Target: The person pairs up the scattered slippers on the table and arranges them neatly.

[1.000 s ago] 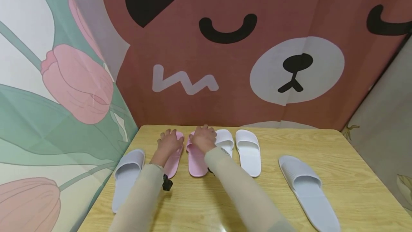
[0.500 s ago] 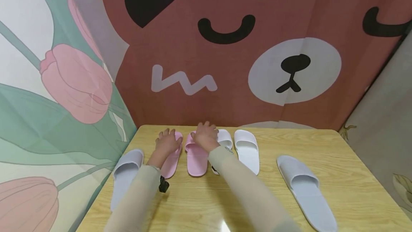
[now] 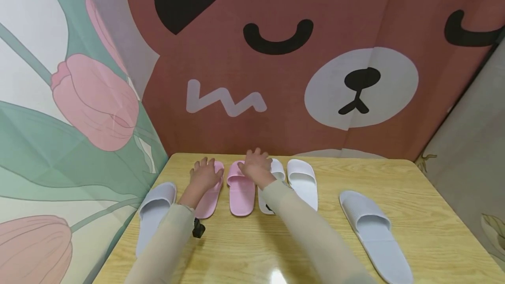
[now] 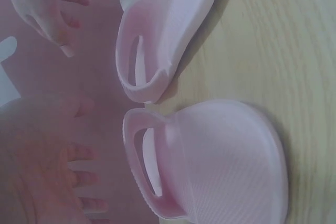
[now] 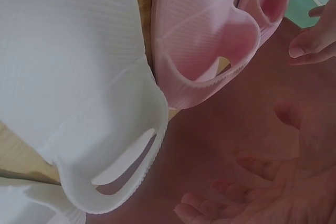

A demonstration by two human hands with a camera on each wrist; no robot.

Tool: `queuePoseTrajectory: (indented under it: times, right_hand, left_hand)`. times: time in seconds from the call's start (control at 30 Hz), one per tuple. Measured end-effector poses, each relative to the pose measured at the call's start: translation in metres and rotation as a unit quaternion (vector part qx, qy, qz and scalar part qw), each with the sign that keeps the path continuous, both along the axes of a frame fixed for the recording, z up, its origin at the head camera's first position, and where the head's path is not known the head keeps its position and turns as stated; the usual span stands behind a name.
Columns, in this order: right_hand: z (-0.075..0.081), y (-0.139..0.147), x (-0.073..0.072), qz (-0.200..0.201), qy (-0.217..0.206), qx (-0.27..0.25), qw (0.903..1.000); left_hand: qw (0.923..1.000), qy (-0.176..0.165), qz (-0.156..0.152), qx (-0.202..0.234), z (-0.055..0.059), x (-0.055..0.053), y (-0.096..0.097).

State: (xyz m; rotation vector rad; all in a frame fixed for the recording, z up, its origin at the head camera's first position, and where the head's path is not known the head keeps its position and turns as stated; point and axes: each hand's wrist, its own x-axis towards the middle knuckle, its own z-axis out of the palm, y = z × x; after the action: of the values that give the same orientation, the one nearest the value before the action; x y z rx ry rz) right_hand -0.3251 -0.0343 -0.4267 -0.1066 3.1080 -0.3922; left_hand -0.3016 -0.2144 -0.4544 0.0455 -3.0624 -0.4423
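Note:
My left hand (image 3: 204, 175) hovers with spread fingers over the toe end of the left pink slipper (image 3: 208, 205). In the left wrist view, a gap separates that hand (image 4: 37, 166) from the pink slippers. My right hand (image 3: 256, 166) is held out between the right pink slipper (image 3: 242, 197) and the near white slipper (image 3: 278, 170), partly covering both. The right wrist view has its fingers (image 5: 257, 169) loosely extended, apart from the white slipper (image 5: 73, 66). A second white slipper (image 3: 303, 181) lies beside it, partly behind the sleeve. Neither hand holds anything.
A grey slipper (image 3: 151, 214) lies at the left table edge, partly behind the left sleeve. Another grey slipper (image 3: 376, 233) lies slanted on the right. The wooden table (image 3: 236, 249) backs onto a bear-print curtain (image 3: 221, 135), with a tulip-print curtain (image 3: 98, 100) on the left.
My right hand has shifted right, from over the right pink slipper toward the near white one, uncovering more pink. My left hand has barely moved. The slippers lie as before.

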Motion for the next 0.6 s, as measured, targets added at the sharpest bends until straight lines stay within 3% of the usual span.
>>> queuePoseTrajectory:
  times: [0.6]
  right_hand:
    - [0.009, 0.023, 0.002, 0.009, 0.01, 0.0, 0.9999]
  left_hand:
    - [0.9999, -0.003, 0.0, 0.011, 0.008, 0.012, -0.002]
